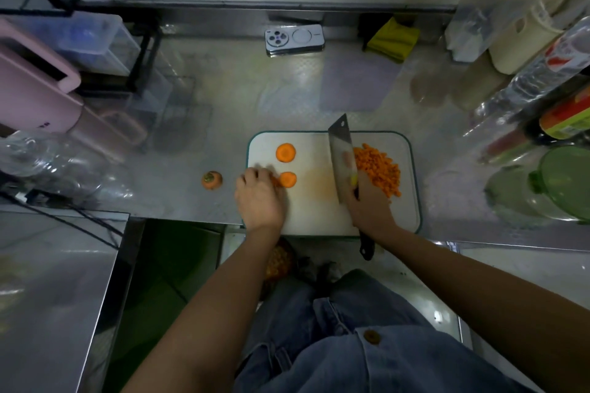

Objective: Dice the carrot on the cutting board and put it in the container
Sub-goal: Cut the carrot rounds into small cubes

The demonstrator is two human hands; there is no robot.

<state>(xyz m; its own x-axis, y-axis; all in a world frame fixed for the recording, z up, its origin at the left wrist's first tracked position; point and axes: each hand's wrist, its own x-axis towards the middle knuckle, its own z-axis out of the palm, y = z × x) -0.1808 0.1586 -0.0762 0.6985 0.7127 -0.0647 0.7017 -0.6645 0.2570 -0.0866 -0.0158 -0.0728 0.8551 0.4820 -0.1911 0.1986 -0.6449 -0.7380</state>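
The left grip (260,195) lay at the left edge of the cutting board (313,214), its fingers curled down over the near carrot piece (287,180), which showed a round cut face pointing right. The right grip (372,204) was clamped on the handle of the cleaver (343,163), whose blade stood on edge over the middle of the board, tip away from the person.

The near piece lay to the left of the blade, apart from it, with bare board between them. Its long axis seemed to run left to right, so the blade stood across it, and the left grip was plainly the nearer one. A far carrot piece (286,152) sat just beyond it, untouched. To the right of the blade, the pile of diced carrot (380,172) was heaped on the board.

A carrot top (211,180) lay on the tabletop (198,124), off the board's left side. The left fingers hid most of the near piece, so its length could not be judged. A green-lidded container (562,182) was cut off at the right edge; whether it was the intended one was unclear.
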